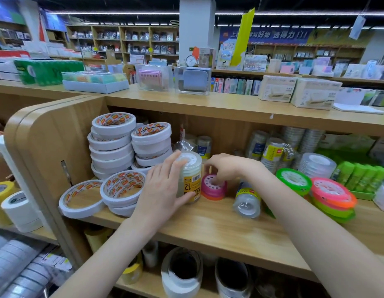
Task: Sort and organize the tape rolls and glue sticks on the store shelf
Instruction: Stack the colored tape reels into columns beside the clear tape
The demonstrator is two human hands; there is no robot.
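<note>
On the middle wooden shelf [219,224], the left hand [165,190] wraps around an upright pack of clear tape rolls [190,177], fingers on its near side and thumb curled across the yellow label at the bottom. Just right of it, the right hand [225,168] reaches down with bent fingers pinching the top of a small pink and orange tape stack [213,188]. Stacks of white double-sided tape [113,147] fill the left end of the shelf. Another clear tape pack [247,198] lies on its side to the right. Farther right sit neon green and pink tape rolls [328,194], with green glue sticks [358,177] standing behind them.
</note>
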